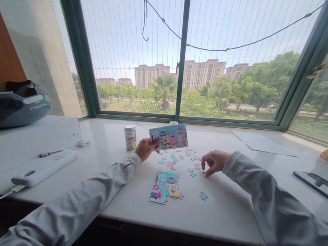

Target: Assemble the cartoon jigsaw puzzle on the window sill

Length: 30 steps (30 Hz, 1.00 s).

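My left hand (148, 149) is closed on the lower left corner of a picture card (172, 137) printed with cartoon figures and holds it tilted up above the table. My right hand (215, 162) reaches down at the right side of the loose jigsaw pieces (174, 158), its fingers pinched at the tabletop on a small puzzle piece, mostly hidden. In front of me lies a partly assembled jigsaw puzzle (163, 188), its left part joined and its right edge uneven. A few joined pieces (203, 196) lie apart to its right.
A printed jar (130, 137) with a white lid stands behind my left hand. On the left are a white power bank (45, 167) with a cable, a pen (50, 153) and a helmet (22, 102) on a white box. Paper sheets (260, 142) and a phone (317, 185) lie right.
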Each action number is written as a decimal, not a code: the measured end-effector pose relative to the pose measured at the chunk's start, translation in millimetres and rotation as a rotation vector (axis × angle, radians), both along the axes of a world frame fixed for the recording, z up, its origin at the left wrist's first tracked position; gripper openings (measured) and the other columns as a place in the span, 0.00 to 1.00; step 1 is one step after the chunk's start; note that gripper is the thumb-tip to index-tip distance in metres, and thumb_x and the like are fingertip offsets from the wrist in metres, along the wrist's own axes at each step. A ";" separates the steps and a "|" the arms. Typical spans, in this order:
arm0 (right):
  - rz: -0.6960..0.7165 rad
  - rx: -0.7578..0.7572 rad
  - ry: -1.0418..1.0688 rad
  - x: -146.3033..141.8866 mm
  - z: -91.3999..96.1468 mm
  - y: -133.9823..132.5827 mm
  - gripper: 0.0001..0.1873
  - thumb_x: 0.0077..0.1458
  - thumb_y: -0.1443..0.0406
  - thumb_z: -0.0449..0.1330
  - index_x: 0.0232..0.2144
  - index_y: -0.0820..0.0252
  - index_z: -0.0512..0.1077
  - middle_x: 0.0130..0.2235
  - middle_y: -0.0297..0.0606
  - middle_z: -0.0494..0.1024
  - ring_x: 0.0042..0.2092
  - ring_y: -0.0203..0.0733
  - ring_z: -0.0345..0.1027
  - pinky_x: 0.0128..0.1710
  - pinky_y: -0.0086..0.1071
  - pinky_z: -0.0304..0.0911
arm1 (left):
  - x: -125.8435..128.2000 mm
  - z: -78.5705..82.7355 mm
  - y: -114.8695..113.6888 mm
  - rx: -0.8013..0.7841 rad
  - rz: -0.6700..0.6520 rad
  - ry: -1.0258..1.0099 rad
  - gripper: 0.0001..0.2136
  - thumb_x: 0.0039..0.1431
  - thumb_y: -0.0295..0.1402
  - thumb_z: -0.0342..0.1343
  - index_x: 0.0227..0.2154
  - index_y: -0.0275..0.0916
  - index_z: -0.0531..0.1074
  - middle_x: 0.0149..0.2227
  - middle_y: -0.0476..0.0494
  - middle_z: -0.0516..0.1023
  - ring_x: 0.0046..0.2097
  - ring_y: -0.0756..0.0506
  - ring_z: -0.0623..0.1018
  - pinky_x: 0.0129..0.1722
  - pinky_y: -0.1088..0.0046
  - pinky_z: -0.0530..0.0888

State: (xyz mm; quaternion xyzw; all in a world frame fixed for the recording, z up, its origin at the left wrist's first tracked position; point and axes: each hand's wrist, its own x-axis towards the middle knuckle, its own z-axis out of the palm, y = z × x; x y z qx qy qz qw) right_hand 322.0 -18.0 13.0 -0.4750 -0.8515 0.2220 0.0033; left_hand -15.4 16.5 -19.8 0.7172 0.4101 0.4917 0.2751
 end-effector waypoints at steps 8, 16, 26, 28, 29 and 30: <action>-0.002 -0.012 -0.009 0.6 0.1 0.3 0.27 0.34 0.49 0.70 0.34 0.60 0.78 0.21 0.28 0.69 0.24 0.32 0.62 0.27 0.27 0.56 | -1.5 -5.7 6.1 0.020 -0.014 -0.015 0.21 0.57 0.47 0.55 0.35 0.32 0.79 0.29 0.40 0.82 0.29 0.44 0.80 0.30 0.71 0.73; 0.013 -0.003 -0.028 -0.2 1.6 -0.5 0.26 0.35 0.49 0.70 0.36 0.58 0.80 0.21 0.28 0.69 0.23 0.30 0.60 0.27 0.27 0.54 | -0.7 -0.8 0.4 0.005 -0.019 -0.004 0.21 0.57 0.47 0.55 0.35 0.32 0.79 0.27 0.42 0.81 0.28 0.44 0.79 0.30 0.71 0.73; 0.028 -0.008 -0.030 -0.3 2.8 -0.9 0.23 0.37 0.51 0.70 0.35 0.58 0.78 0.21 0.27 0.69 0.23 0.31 0.61 0.27 0.26 0.54 | 0.0 3.5 -5.1 0.003 0.014 0.035 0.20 0.57 0.47 0.55 0.37 0.32 0.79 0.24 0.43 0.81 0.29 0.44 0.79 0.30 0.72 0.72; 0.028 0.001 -0.030 0.0 2.3 -0.6 0.23 0.37 0.51 0.70 0.35 0.58 0.78 0.21 0.27 0.69 0.23 0.31 0.61 0.27 0.27 0.54 | -0.2 3.6 -4.8 0.006 0.023 0.040 0.21 0.58 0.47 0.54 0.37 0.32 0.79 0.25 0.43 0.81 0.29 0.44 0.79 0.30 0.72 0.72; 0.026 0.003 -0.031 0.1 2.0 -0.5 0.23 0.37 0.51 0.70 0.34 0.58 0.78 0.21 0.27 0.69 0.23 0.31 0.61 0.28 0.27 0.54 | -0.3 3.4 -4.5 0.009 0.025 0.045 0.21 0.58 0.47 0.54 0.37 0.32 0.79 0.25 0.43 0.81 0.29 0.44 0.79 0.30 0.72 0.72; 0.023 0.003 -0.033 0.3 1.8 -0.4 0.23 0.37 0.51 0.70 0.34 0.58 0.78 0.21 0.27 0.69 0.23 0.31 0.61 0.27 0.27 0.54 | -0.4 3.2 -4.2 0.013 0.024 0.047 0.21 0.58 0.47 0.54 0.38 0.32 0.79 0.25 0.42 0.81 0.29 0.44 0.79 0.30 0.72 0.71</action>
